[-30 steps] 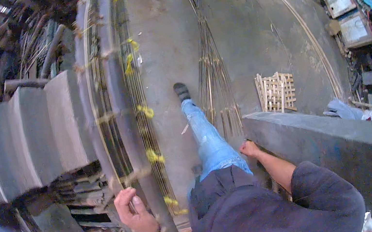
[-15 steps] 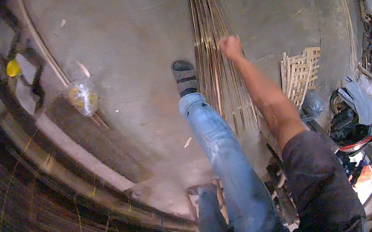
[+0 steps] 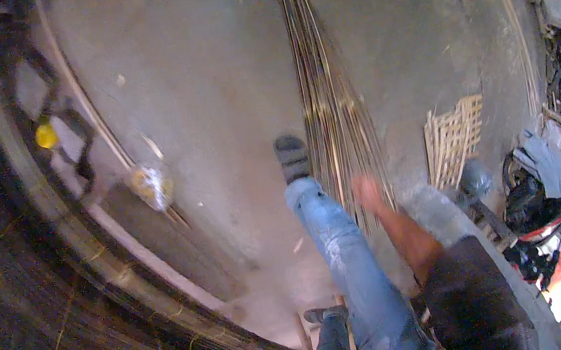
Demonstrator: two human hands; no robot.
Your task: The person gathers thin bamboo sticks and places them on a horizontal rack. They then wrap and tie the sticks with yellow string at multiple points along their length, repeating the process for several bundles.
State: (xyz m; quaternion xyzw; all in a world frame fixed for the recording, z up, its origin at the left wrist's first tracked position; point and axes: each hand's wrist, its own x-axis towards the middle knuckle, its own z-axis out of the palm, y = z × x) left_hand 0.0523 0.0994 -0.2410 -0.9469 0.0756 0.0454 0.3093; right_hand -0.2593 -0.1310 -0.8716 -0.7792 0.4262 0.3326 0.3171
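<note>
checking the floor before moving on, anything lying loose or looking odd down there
A crumpled clear plastic bag with something yellow inside lies loose on the concrete floor, left of the long bamboo strips. A small woven lattice piece sits askew to their right.

A blurred right hand (image 3: pixel 369 192) is seen stretched over a long bundle of thin bamboo strips (image 3: pixel 326 93) laid on the concrete floor (image 3: pixel 205 76). A woven bamboo lattice (image 3: pixel 454 138) lies nearby, well apart from the hand.
</note>
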